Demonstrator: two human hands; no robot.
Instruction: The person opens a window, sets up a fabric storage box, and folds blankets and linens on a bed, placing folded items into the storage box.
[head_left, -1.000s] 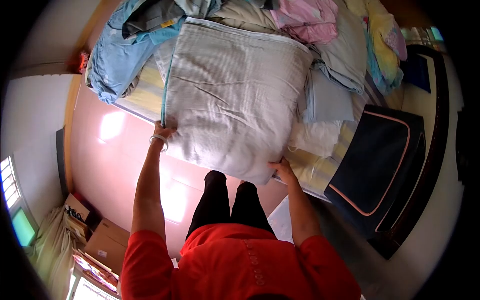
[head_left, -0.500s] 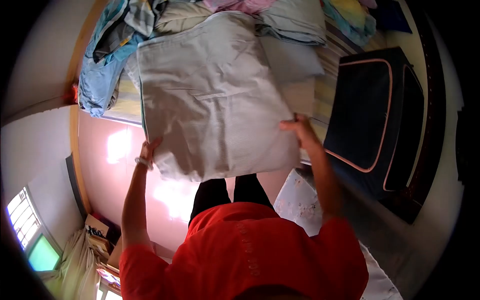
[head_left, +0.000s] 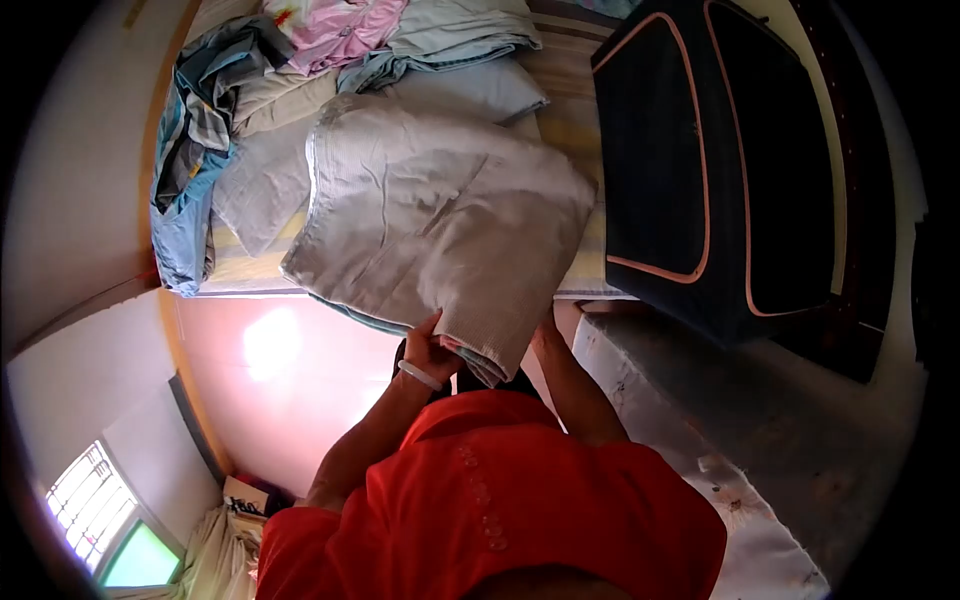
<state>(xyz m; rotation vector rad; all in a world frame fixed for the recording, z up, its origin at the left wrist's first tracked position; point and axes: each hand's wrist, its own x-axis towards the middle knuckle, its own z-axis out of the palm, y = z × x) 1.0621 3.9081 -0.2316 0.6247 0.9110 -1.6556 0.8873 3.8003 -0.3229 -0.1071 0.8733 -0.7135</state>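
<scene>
A pale, finely striped folded cloth lies slanted over the bed's edge, its near corner hanging close to my red shirt. My left hand, with a pale bangle at the wrist, is closed on the cloth's lower left edge, where teal and pinkish layers show. At the cloth's lower right edge is my right hand; its fingers are mostly hidden behind the fabric. A grey-white pillow-like piece lies left of the cloth, and a light blue one is beyond it.
A dark storage box with orange piping stands on the bed's right side. Blue, pink and pale green clothes are heaped at the back. A floral-patterned surface is at the lower right, a window at the lower left.
My hands have come closer together, and the cloth's near end has narrowed and turned between them. The view has shifted right, bringing the dark box nearer.
</scene>
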